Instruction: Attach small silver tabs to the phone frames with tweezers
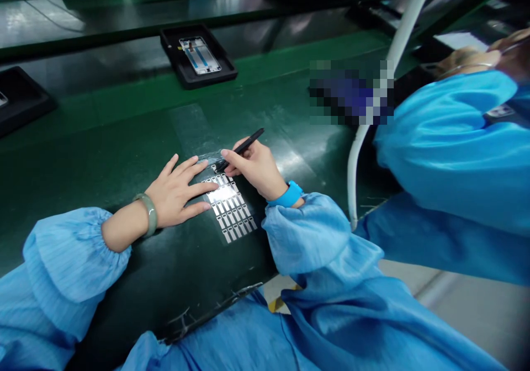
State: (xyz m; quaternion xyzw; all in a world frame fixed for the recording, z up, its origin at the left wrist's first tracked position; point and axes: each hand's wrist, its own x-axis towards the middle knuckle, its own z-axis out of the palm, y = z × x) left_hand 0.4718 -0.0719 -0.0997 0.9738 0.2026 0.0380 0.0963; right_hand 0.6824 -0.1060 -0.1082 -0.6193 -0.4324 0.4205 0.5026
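A clear sheet of small silvery stickers [232, 214] in rows lies on the green work surface. My left hand [179, 189] is spread flat, its fingertips resting on the sheet's left edge. Between the fingers of my right hand [259, 167] is a slim black pen-like tool [249, 139], slanting down to the left. Its tip is at the top row of the sheet, close to my left index finger. Whether the tip touches a sticker I cannot tell.
Behind the sheet, a black tray [226, 73] holds a phone frame [200, 55]. Another black tray [25, 103] is at the far left. A white pole [356, 155] rises at the right, beside a co-worker's blue sleeve [447, 133]. The green bench's [103, 155] near edge looks frayed.
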